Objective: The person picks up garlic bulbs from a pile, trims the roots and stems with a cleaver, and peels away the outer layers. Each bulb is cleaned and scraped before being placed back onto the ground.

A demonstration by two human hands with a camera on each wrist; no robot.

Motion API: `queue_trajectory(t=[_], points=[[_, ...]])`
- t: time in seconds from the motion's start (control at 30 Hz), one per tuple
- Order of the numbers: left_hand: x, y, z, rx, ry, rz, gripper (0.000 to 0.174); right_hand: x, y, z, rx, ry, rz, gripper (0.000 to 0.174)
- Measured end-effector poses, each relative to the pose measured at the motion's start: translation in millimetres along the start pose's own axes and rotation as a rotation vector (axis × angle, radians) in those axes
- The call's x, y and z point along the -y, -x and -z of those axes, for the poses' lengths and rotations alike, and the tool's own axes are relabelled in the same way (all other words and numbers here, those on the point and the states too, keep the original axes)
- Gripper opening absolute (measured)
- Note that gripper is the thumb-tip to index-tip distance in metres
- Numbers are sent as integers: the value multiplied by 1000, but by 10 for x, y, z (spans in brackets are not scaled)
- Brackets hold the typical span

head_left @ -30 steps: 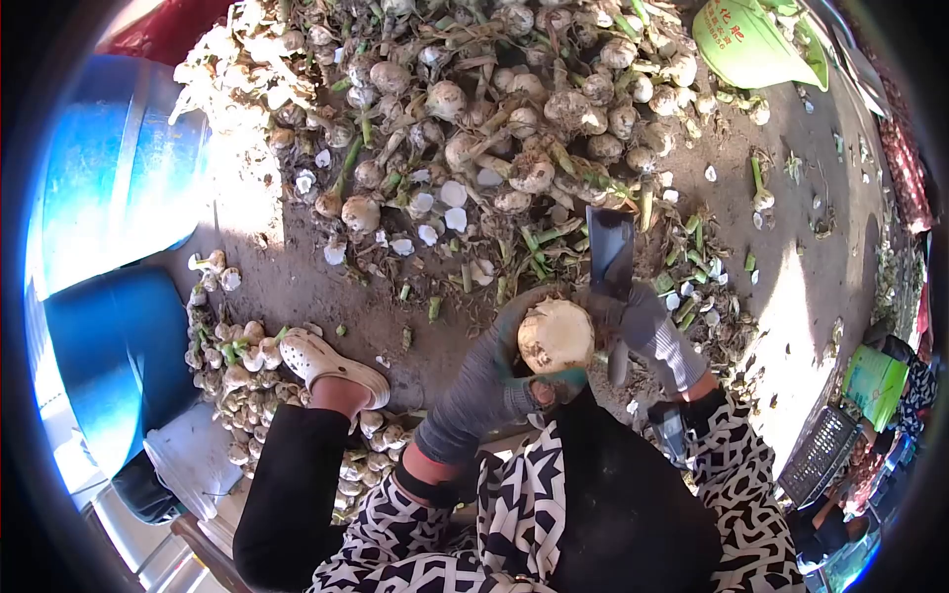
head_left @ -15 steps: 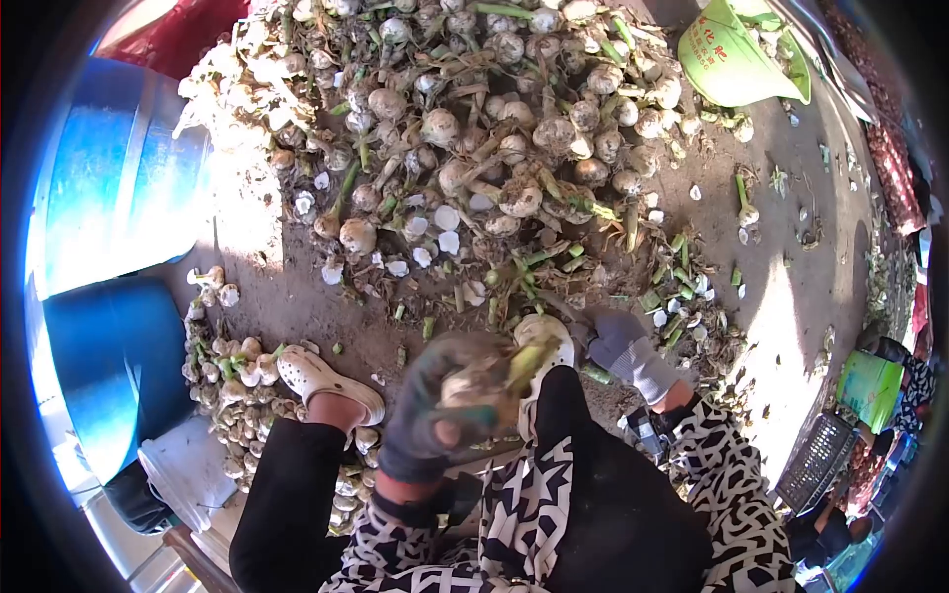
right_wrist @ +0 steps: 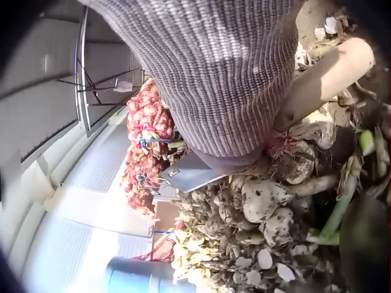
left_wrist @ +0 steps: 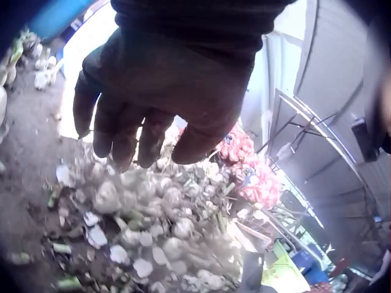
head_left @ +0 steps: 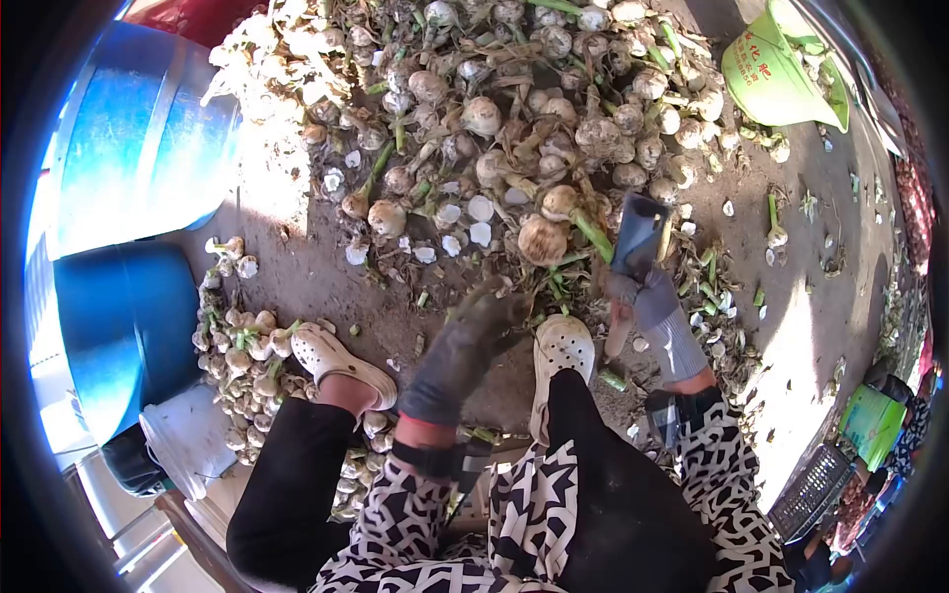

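Observation:
My gloved left hand (head_left: 470, 341) reaches forward over the ground, holding nothing. In the left wrist view its glove (left_wrist: 171, 79) is dark against the light, its fingers pointing down and spread. My right hand (head_left: 647, 296), in a grey knitted glove, grips a broad-bladed knife (head_left: 641, 232). The wooden handle (right_wrist: 333, 79) juts out behind the fist in the right wrist view. At the pile's near edge the blade overlaps the green stem (head_left: 593, 235) of a garlic bulb (head_left: 560, 203). Another dirty bulb (head_left: 544, 240) lies beside it.
A large garlic heap (head_left: 494, 109) spreads ahead. Trimmed bulbs (head_left: 252, 346) lie by my left shoe (head_left: 341, 364); cut stems and root slices litter the ground. Blue barrels (head_left: 129, 336) and a white bucket (head_left: 188, 435) stand left, a lime-green container (head_left: 781, 79) far right.
My left hand held a garlic bulb beside the knife, carried it left and back, and is now empty and reaching forward. The knife, lowered half a second ago, now points at the pile.

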State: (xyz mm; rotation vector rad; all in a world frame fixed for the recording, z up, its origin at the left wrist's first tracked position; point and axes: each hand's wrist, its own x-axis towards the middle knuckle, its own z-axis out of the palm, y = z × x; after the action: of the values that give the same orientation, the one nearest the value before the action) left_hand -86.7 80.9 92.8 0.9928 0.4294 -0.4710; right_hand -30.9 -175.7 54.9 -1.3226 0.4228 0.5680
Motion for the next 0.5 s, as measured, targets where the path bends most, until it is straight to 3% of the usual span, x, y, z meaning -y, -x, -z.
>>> queue_trajectory(t=[0.03, 0.07, 0.1, 0.17, 0.2, 0.23, 0.3, 0.37, 0.43, 0.47, 0.5], points=[[165, -145, -113, 56, 328, 38, 44, -28, 193, -49, 71, -91, 2, 16], [171, -198, -127, 56, 332, 45, 44, -37, 356, -90, 137, -186, 6, 16], [174, -230, -152, 64, 193, 50, 46, -108, 462, -62, 128, -187, -2, 16], [126, -281, -234, 88, -89, 53, 52, -189, 608, 4, 234, -28, -228, 17], [73, -322, -284, 102, -230, 40, 56, -171, 609, -18, 248, 189, -159, 16], [17, -345, -324, 110, -372, 26, 59, -85, 591, -26, 249, 193, -154, 16], [-78, -265, -397, 109, -511, 21, 63, 203, 591, -96, 166, 580, 366, 19], [-194, -149, -470, 230, 101, -239, 62, 262, 548, -100, 94, 539, 418, 24], [-235, -97, -457, 212, -6, -291, 71, 627, 625, -217, 108, 1162, 704, 30], [-278, -25, -475, 177, -167, -298, 71, 694, 617, -299, 74, 1262, 880, 37], [-328, 37, -514, 141, -328, -304, 70, 751, 658, -355, 72, 1262, 886, 37]])
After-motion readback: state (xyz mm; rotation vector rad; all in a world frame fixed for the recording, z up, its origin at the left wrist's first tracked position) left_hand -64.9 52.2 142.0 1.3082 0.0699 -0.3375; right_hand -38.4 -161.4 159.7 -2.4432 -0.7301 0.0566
